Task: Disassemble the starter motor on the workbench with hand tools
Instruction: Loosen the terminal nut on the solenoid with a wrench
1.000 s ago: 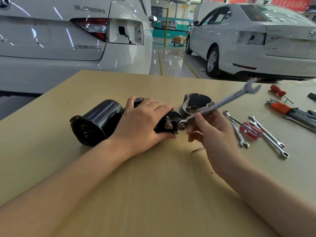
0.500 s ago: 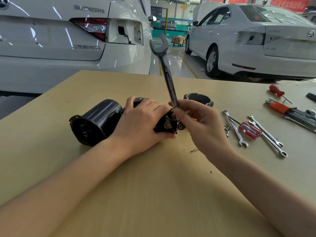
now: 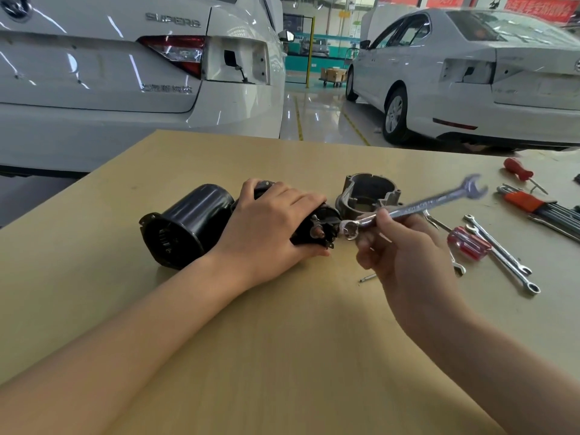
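My left hand (image 3: 276, 221) clamps the black cylindrical starter motor (image 3: 194, 224); my right hand (image 3: 405, 246) grips the silver combination wrench (image 3: 417, 205), ring end just right of the motor's terminal stud (image 3: 317, 232).

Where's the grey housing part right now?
Head view: the grey housing stands on the workbench just right of centre, behind the wrench in the right hand, right of the black motor.

Black starter motor (image 3: 188, 224) lies sideways; wrench (image 3: 417, 207) ring seemingly off its terminal.
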The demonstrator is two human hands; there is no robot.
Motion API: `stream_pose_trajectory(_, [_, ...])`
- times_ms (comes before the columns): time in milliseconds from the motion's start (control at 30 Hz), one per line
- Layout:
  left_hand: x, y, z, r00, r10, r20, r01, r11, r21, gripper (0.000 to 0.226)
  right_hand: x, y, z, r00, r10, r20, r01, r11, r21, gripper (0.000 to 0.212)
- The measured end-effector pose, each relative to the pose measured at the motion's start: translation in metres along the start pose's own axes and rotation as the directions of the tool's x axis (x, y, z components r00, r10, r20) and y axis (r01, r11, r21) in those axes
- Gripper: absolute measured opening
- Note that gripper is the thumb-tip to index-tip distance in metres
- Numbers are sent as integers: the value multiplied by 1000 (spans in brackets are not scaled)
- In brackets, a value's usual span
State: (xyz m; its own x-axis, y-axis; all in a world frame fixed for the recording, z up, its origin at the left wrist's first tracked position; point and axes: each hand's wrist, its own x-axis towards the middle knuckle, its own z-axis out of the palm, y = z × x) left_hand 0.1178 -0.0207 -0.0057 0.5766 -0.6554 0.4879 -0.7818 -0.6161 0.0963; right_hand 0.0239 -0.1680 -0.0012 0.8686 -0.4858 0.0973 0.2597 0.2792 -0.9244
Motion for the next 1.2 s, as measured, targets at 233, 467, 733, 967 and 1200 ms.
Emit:
stream_pose_trajectory(233, [0,0,1,1000,10,-17,-10,1000,13,69,0,8,3,997,72,7,-72,996,44,16])
stream_pose_trajectory(467, [0,0,1,1000,5,-13,-5,1000,14,70,2,4,3,992,72,-103,-64,995,76,18])
stream_pose_trajectory(733, [0,1,0,1000,2,-18,-2,1000,16,70,4,5,1,988,126,-88,-110,980,166,10])
stream_pose_trajectory(967, [0,2,0,1000,2,-21,-1,1000,14,70,7,6,-1,990,125,-71,-122,991,49,8])
stream_pose_trajectory(1200, [0,2,-1,1000,-7,-8,7,1000,8,69,15,1,1,957,-244,155,281,907,-313,24])
